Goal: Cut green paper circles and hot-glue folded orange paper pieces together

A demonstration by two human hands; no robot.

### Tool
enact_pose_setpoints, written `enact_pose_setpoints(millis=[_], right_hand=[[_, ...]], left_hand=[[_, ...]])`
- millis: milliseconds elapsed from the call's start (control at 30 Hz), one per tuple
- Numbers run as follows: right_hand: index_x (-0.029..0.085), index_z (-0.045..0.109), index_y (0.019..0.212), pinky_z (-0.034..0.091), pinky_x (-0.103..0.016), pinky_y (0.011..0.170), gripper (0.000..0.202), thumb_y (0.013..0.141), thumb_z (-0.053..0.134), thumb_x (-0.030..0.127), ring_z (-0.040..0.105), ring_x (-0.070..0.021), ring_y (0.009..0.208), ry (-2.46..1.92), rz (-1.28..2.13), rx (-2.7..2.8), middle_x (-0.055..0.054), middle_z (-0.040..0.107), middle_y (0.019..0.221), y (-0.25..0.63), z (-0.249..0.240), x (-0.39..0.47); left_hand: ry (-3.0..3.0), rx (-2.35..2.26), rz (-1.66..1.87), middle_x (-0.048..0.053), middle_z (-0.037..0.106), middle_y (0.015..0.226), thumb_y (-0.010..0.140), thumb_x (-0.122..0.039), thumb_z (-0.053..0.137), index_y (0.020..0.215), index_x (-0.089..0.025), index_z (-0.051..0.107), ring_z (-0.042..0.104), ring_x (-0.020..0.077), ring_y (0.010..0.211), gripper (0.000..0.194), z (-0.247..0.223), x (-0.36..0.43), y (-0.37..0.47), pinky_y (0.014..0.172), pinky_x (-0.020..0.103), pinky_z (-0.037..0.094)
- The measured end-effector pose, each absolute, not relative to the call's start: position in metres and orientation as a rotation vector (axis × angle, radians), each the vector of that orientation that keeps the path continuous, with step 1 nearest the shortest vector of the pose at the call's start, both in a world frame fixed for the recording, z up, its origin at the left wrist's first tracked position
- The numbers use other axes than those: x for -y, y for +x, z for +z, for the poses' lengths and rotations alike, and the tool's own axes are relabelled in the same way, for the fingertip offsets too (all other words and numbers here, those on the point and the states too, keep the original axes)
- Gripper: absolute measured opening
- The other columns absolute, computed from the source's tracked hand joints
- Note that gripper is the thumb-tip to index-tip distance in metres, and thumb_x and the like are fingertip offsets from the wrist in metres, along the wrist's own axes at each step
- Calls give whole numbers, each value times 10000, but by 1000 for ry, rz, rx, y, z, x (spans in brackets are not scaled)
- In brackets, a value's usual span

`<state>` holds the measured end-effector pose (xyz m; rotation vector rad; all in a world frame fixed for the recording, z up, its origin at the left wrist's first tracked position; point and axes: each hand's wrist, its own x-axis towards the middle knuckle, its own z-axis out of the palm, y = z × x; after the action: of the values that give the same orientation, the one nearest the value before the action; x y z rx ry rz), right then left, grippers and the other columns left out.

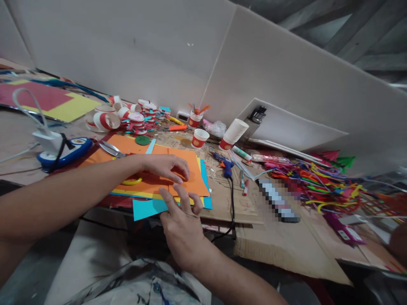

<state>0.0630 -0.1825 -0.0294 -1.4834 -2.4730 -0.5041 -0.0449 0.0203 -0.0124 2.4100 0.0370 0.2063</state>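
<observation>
A stack of coloured paper lies at the table's front edge, with orange sheets (190,156) on top and yellow and blue ones showing beneath. My left hand (165,166) rests over the orange paper, fingers bent and thumb apart. Nearer to me, my right hand (184,224) reaches the stack's front edge with spread, curved fingers. Close to it a corner of blue paper (146,208) sticks out. Scissors lie partly hidden under my left forearm; their yellow handle (131,182) and metal blade (111,149) show on either side. Neither hand appears to grip anything.
Behind the stack stand a paper cup (200,138), stacked cups (233,133) and red-and-white cup crafts (136,120). A blue glue gun (227,167) with a black cord lies right. Farther right are colourful pipe cleaners (318,182). A blue power strip (66,154) sits left.
</observation>
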Motion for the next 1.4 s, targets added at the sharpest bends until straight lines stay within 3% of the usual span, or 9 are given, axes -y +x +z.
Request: enact_pose_setpoints(millis=[200, 367, 567, 900, 1400], right_hand=[[203, 709, 762, 221, -444, 1036, 174, 880, 594, 262, 364, -286, 1325, -1551, -502, 2454, -47, 592, 1285, 59, -26, 185], [168, 712, 789, 266, -456, 1033, 181, 878, 561, 217, 348, -300, 1354, -1561, -494, 2560, -97, 535, 1377, 58, -29, 185], [193, 709, 767, 263, -434, 1026, 187, 887, 580, 256, 400, -271, 1309, -1535, -521, 2526, -66, 613, 1226, 60, -30, 182], [183, 669, 722, 286, -383, 954, 162, 858, 636, 263, 415, -247, 1225, -1396, -620, 2504, -71, 610, 1087, 63, -31, 182], [173, 699, 804, 291, -440, 1024, 131, 867, 593, 215, 401, -260, 1267, -1420, -619, 2558, -99, 624, 1125, 61, -35, 180]], left_hand=[[2361, -26, 222, 89, 666, 1120, 849, -341, 649, 1062, -198, 706, 614, 187, 1059, 263, -12, -21, -45, 939, 253, 444], [2346, -20, 214, 100, 664, 1124, 844, -318, 657, 1061, -191, 710, 612, 196, 1057, 257, -14, -21, -45, 941, 272, 450], [2335, -11, 223, 95, 657, 1131, 850, -319, 649, 1071, -194, 703, 606, 192, 1067, 259, -14, -21, -46, 957, 266, 436], [2396, -30, 217, 111, 653, 1161, 835, -304, 660, 1062, -181, 703, 602, 208, 1102, 261, -12, -18, -46, 965, 281, 445], [2411, -23, 234, 112, 659, 1149, 837, -307, 659, 1046, -183, 713, 607, 205, 1083, 248, -14, -19, -45, 962, 281, 443]])
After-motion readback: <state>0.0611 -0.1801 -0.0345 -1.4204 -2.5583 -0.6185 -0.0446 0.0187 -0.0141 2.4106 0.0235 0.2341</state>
